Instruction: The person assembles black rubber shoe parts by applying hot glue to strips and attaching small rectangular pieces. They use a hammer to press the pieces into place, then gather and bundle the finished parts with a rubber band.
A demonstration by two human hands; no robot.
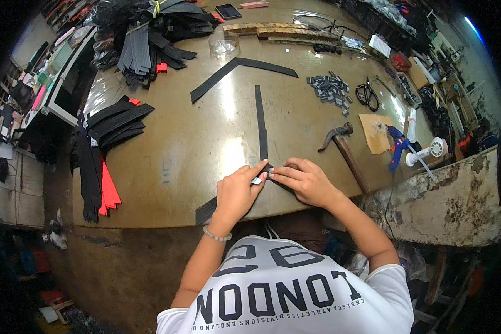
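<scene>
A flat black strap (260, 122) stretches from mid-table toward me and reaches my fingers near the front edge. My left hand (236, 192), with a beaded bracelet at the wrist, is closed on this strap with thumb and index finger. A small whitish piece (256, 181) shows by its thumb; its kind is unclear. My right hand (306, 182) pinches the strap just beside the left fingertips. Another length of black strap (206, 211) sticks out under my left wrist; the join between the pieces is hidden by my fingers. Farther off lies a bent black strap (238, 62).
To the right lie a hammer (348, 158), scissors (367, 96), a blue glue gun (396, 146) and a white spool (427, 153). Small grey clips (329, 91) are heaped farther back. Black strap bundles (119, 119) and red strips (109, 189) cover the table's left side.
</scene>
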